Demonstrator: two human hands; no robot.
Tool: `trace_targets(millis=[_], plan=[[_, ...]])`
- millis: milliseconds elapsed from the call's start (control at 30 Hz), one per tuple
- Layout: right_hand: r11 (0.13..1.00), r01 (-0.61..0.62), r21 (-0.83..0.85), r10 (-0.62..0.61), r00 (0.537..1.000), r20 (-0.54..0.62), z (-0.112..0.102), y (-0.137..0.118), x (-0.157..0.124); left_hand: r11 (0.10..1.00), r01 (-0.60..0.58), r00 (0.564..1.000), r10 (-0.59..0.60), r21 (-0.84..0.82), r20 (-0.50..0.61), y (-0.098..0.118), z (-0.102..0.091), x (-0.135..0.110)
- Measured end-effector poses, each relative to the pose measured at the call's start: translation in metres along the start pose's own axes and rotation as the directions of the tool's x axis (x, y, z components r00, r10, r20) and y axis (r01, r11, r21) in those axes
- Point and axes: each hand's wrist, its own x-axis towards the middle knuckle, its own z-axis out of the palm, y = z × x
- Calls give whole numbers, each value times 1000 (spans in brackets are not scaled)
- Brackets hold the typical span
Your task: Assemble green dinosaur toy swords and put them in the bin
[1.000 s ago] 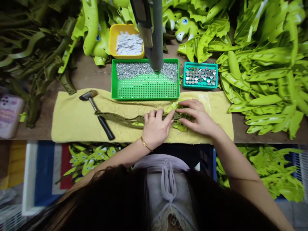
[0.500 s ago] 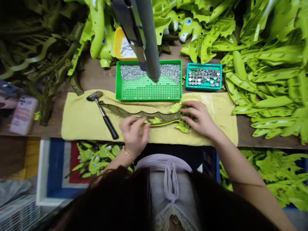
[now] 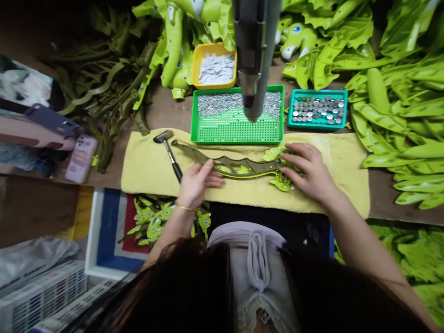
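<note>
A long olive-green plastic strip (image 3: 239,165) lies across the yellow towel (image 3: 145,166), over a bright green toy part (image 3: 279,181). My left hand (image 3: 197,182) rests on the strip's middle, fingers stretched out along it. My right hand (image 3: 308,171) presses flat on the strip's right end and the green part, fingers spread. A small hammer (image 3: 169,150) lies on the towel just left of my left hand.
A hanging grey power screwdriver (image 3: 255,60) dangles over a green tray of screws (image 3: 237,113). A teal tray of round metal discs (image 3: 317,109) and a yellow tub of white bits (image 3: 215,64) stand behind. Green toy shells (image 3: 398,92) pile at right, olive parts (image 3: 104,92) at left. A phone (image 3: 79,157) lies left.
My left hand slid left along the strip from near my right hand, lifted briefly, and now lies on the strip's middle. The view swung left. My right hand stayed put.
</note>
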Motion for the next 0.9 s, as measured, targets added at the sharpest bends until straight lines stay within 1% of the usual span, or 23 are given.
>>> trace_targets(millis=[33,67,100,133,167,200,233,267,300,333,367,400,433,467,500,567,667,733,767,833,900], plan=[[999,-53,12,53,997,-64,-7,-4,-4,996,-7,999,10,84,-41,0,-8,-2],[991,-132,38,136,979,-150,-13,-10,-10,986,-44,995,59,160,-85,0,-13,-5],[971,-226,81,239,942,-234,-19,-15,-16,969,-106,985,132,223,-107,0,-16,-8],[936,-325,134,350,891,-288,-24,-22,-23,946,-178,972,213,270,-102,0,-15,-11],[892,-414,183,452,843,-293,-26,-28,-31,919,-254,956,286,302,-68,1,-9,-14],[847,-484,219,528,809,-258,-26,-34,-37,889,-327,938,346,321,-3,1,0,-16],[813,-535,232,578,790,-203,-23,-40,-43,854,-399,915,394,334,85,2,14,-19],[792,-567,225,604,783,-151,-18,-46,-46,810,-473,881,435,347,186,3,30,-20],[783,-587,206,615,780,-116,-12,-50,-49,757,-547,835,464,357,297,5,48,-21],[781,-597,184,619,779,-102,-5,-54,-49,692,-623,775,483,366,407,6,66,-22],[783,-599,167,618,779,-102,2,-57,-49,632,-686,713,488,359,504,8,83,-21],[786,-599,156,616,781,-107,8,-60,-48,598,-726,662,470,341,584,9,97,-21],[789,-595,151,612,784,-104,13,-62,-46,596,-738,629,436,317,643,11,110,-20],[796,-585,153,602,792,-100,17,-63,-44,623,-725,616,396,294,681,11,119,-19],[807,-569,158,586,804,-98,20,-63,-43,663,-696,617,358,275,700,11,124,-18],[840,-518,163,535,840,-91,23,-63,-42,746,-621,649,315,243,693,10,128,-16],[892,-426,153,445,887,-120,21,-61,-42,858,-483,723,275,178,633,6,121,-14],[928,-355,109,370,914,-169,20,-59,-42,916,-381,754,230,124,615,3,115,-12],[944,-321,81,331,925,-185,20,-58,-41,932,-349,757,219,97,615,1,112,-11],[958,-284,35,285,940,-188,23,-56,-38,945,-323,749,222,51,624,-2,109,-10],[952,-304,19,302,934,-189,28,-54,-35,949,-316,746,240,13,622,-4,109,-9]])
